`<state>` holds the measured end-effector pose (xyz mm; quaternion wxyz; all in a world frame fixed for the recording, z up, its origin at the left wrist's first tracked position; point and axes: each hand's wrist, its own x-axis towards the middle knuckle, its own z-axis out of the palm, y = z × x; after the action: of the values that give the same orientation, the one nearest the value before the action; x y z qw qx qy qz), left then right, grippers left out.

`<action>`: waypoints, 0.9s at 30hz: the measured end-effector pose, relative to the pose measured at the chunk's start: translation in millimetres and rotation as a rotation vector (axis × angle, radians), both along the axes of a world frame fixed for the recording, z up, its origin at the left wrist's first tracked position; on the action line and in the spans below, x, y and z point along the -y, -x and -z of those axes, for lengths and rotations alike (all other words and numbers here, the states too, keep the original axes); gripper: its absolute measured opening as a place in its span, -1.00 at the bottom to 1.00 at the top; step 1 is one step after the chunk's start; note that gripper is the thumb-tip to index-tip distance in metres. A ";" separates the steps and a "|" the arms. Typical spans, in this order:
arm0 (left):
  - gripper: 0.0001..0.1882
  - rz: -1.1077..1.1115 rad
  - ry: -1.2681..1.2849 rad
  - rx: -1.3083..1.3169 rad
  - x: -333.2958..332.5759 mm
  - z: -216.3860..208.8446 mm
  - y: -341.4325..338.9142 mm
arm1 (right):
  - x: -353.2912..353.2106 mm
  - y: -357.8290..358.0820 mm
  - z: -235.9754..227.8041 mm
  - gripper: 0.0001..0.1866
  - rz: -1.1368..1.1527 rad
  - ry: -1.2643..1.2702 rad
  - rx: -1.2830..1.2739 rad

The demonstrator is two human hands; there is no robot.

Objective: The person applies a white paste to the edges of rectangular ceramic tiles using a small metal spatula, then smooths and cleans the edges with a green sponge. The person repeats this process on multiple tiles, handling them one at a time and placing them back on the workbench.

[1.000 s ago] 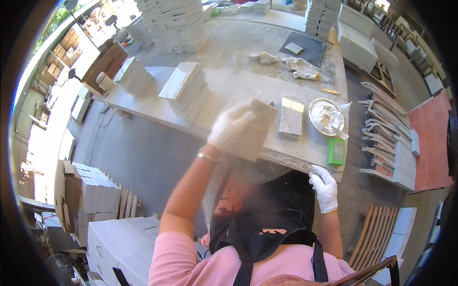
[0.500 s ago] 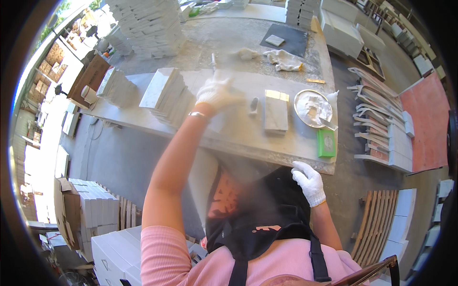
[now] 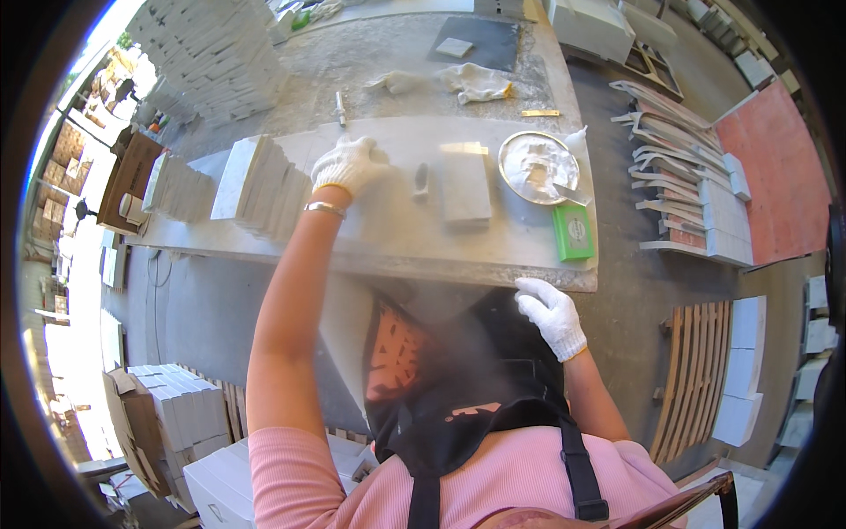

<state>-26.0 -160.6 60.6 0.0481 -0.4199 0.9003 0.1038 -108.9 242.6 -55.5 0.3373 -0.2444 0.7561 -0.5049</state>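
Observation:
My left hand (image 3: 345, 167), in a white knit glove, is over the light worktop (image 3: 291, 246), to the right of a slanted row of white tiles (image 3: 251, 183). Its fingers are bent and hazy, and I cannot tell whether they hold anything. Just beyond them lies a slim pen-like tool (image 3: 340, 108). To the right are a small grey oblong piece (image 3: 421, 182) and a pale rectangular tile (image 3: 465, 194), lit yellowish at its far end. My right hand (image 3: 552, 319), also gloved, hangs by the table's front edge, fingers loosely apart with nothing in them.
A round bowl of white paste (image 3: 535, 163) with a scraper (image 3: 573, 194) stands beside a green box (image 3: 575, 233) near the right edge. Cloth gloves (image 3: 476, 83) and a dark mat (image 3: 480, 42) lie farther back. Tall tile stacks (image 3: 207, 62) rise at far left.
The whole view has shifted, so the table's things appear farther left. My left hand's fingers look more drawn in. My right hand stays by the table edge.

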 end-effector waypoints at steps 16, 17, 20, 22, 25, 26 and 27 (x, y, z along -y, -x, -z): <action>-0.24 0.581 0.098 -0.395 -100.9 122.2 35.7 | 81.9 42.3 -18.2 -0.45 0.149 0.115 0.172; -0.23 0.539 0.122 -0.404 -91.3 126.4 37.5 | 81.8 42.4 -19.5 -0.45 0.145 0.112 0.177; -0.34 0.258 0.125 -0.347 -77.2 132.7 38.4 | 85.4 44.0 -21.7 -0.44 0.129 0.115 0.173; -0.38 0.163 0.082 -0.350 -85.2 133.5 28.4 | 91.3 45.8 -21.8 -0.42 0.116 0.109 0.180; -0.43 0.117 0.001 -0.568 -97.2 125.1 6.7 | 104.7 49.1 -20.3 -0.38 0.059 0.030 0.042; -0.42 0.052 -0.095 -0.615 -103.8 121.0 1.0 | 109.4 49.8 -19.8 -0.38 0.029 -0.004 0.014; -0.41 -0.014 -0.189 -0.662 -109.9 115.9 -4.4 | 113.8 50.4 -19.7 -0.38 0.003 -0.009 -0.005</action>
<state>-21.5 -50.7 -55.3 -0.2087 -0.3634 0.8506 0.3176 -159.3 128.8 -35.8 0.3358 -0.2427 0.7596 -0.5014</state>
